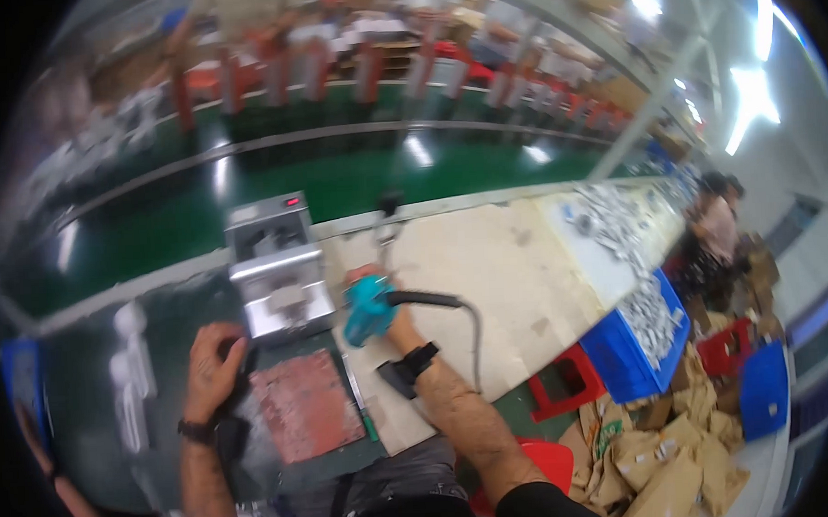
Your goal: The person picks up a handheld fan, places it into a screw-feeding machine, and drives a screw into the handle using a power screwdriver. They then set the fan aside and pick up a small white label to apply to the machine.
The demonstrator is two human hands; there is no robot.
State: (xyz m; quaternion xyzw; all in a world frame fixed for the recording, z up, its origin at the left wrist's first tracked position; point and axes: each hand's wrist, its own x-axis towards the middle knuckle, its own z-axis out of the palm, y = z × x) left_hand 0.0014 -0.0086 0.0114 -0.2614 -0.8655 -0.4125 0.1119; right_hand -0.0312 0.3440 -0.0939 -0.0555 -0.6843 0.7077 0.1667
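In my right hand (400,331) is a teal corded power tool (368,308), its black cord trailing off to the right. It is held over the left edge of a pale board (470,274), close below a hanging metal hook (387,237). My left hand (213,371) rests by the dark bench, fingers curled; anything inside them is hidden. Between and beyond my hands stands a small silver machine (280,269) with a red display and dark contents in its top. A worn reddish mat (308,406) lies nearer me, beside a thin green-handled tool (366,418).
White plastic parts (135,382) lie at the left. A green conveyor (355,173) crosses behind the bench. To the right are grey parts (606,222), a full blue bin (635,350), red stools (567,381) and brown packages (672,464). Other people sit at the far right and beyond the conveyor.
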